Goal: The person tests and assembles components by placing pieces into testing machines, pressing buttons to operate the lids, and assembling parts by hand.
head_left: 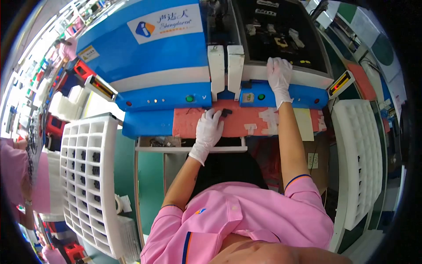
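My left hand [209,131], in a white glove, is low over the pink work surface [241,126] at the machine's front. Its fingers are bent together, and a small dark bit shows at their tips; I cannot make out what it is. Just right of these fingertips lies a small black part [226,112]. My right hand [279,75], gloved too, lies with its fingers stretched out on the lower edge of the dark window [307,55] of the blue machine [162,57]. Several small pieces show behind that window.
A white tray [108,176] with black parts in its compartments stands at left, another white tray [360,163] at right. Below the work surface a drawer [189,149] is partly out. Yellow-black sensor bars [340,84] flank the machine. Other people in pink sit far left.
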`<state>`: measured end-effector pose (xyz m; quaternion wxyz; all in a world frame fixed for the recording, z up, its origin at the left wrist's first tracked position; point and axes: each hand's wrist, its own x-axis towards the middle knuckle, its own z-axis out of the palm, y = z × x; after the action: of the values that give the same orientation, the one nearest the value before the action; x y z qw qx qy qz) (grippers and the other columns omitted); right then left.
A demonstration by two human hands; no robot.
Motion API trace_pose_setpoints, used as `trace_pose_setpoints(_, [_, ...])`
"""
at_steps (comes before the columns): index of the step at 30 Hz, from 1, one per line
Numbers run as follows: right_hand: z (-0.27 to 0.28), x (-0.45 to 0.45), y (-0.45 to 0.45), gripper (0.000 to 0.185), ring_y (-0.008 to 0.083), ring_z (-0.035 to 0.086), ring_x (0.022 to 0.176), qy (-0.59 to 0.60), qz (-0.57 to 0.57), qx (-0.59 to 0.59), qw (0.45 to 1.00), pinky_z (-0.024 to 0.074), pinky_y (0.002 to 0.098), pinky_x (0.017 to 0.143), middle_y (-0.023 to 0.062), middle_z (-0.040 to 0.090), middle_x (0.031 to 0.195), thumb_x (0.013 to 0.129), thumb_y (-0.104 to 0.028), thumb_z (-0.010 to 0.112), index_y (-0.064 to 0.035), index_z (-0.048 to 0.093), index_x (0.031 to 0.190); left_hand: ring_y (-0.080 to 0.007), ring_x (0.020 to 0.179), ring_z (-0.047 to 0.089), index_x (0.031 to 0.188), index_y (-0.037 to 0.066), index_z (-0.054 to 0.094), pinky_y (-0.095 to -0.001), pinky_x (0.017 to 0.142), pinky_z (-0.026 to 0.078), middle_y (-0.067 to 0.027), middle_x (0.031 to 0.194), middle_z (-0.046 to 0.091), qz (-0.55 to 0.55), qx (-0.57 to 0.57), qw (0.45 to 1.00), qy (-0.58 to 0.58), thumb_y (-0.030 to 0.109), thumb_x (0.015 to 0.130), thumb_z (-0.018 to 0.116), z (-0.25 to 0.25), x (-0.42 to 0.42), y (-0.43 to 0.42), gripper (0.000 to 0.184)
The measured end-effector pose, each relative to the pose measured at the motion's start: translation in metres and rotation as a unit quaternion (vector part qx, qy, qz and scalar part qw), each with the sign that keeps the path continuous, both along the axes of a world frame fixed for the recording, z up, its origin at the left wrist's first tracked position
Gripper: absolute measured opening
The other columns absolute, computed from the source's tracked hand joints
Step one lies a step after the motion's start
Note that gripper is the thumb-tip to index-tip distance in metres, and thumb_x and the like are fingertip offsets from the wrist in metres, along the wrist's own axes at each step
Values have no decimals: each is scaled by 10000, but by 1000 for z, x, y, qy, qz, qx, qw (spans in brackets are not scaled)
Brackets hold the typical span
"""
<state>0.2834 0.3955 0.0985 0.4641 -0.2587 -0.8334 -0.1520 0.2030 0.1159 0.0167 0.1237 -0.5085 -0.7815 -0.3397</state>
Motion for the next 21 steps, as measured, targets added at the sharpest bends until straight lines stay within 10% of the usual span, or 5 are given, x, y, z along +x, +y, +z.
trace_pose_setpoints(21, [2, 4, -1, 167, 253, 553, 844, -14, 7, -10, 1000, 410, 382, 773, 61, 622, 866, 832, -191, 500, -71, 614, 852, -291, 906, 565, 1022, 56, 587, -353, 790, 461, -130, 973, 584, 7, 168, 985, -43, -54, 741, 563, -36, -13, -4, 303])
